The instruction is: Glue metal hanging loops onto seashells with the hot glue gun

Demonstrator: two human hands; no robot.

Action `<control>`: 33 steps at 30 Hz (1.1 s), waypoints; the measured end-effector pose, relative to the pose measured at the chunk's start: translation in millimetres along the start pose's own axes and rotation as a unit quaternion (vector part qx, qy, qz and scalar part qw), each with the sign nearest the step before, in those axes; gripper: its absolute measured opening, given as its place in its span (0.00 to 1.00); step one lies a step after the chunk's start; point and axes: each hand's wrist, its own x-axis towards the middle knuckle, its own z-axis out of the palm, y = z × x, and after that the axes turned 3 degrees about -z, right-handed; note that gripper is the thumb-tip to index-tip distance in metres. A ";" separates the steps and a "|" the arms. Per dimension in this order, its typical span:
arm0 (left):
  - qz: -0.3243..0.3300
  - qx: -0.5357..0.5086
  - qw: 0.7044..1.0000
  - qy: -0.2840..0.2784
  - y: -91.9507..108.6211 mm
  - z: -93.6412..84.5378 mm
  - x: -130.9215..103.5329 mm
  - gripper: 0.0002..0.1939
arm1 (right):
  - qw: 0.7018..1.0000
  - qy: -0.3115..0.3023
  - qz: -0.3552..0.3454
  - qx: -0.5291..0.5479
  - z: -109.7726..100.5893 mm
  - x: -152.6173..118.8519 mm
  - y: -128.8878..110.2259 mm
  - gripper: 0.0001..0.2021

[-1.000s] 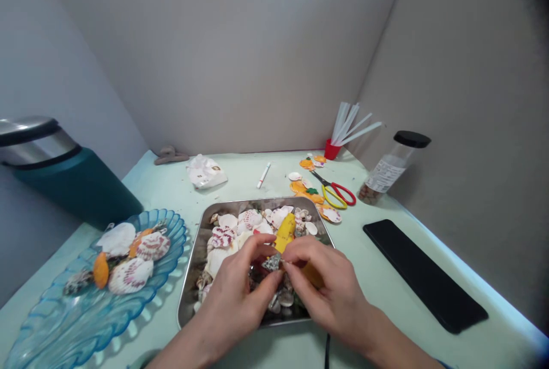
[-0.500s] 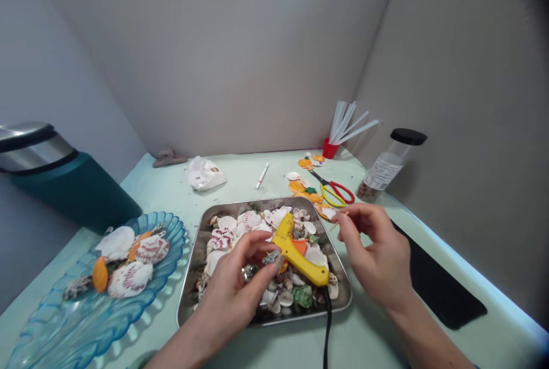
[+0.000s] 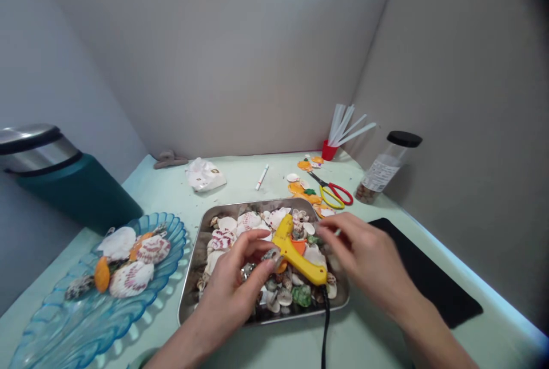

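Observation:
My left hand is closed, pinching a small speckled grey shell between thumb and fingertips above a metal tray. Several loose shells, white, pink-spotted and green, fill that tray. Across them rests a yellow hot glue gun, its nozzle end hidden among the shells and its black cord trailing toward me. Over the tray's right rim my right hand has thumb and fingertips drawn together, slightly blurred; whatever they hold is too small to make out.
On the left stand a blue glass dish with several shells and a teal bottle. Scissors, orange shells, a marker and a plastic bag lie behind. A jar and black mat are rightward.
My right hand has moved left and slightly down, from beside the tray to over its right rim. My left hand still pinches the shell in nearly the same place.

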 end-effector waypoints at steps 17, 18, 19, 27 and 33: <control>-0.038 -0.146 0.988 0.025 4.3 -2.9 2.9 0.15 | 0.917 -0.013 -0.219 0.334 20.8 11.2 -42.3 0.03; -0.036 -0.148 0.988 0.025 3.8 -2.9 3.1 0.15 | 0.912 -0.011 -0.223 0.344 21.1 11.4 -41.9 0.04; -0.034 -0.151 0.988 0.027 2.7 -2.8 3.4 0.15 | 0.908 -0.010 -0.225 0.353 21.2 11.6 -41.5 0.04; -0.035 -0.156 0.987 0.026 -1.7 -0.1 2.0 0.14 | 0.904 -0.029 -0.165 0.393 15.2 10.9 -42.7 0.05; -0.049 -0.155 0.986 0.031 4.0 0.2 1.9 0.13 | 0.902 -0.053 -0.098 0.416 15.6 10.0 -44.8 0.05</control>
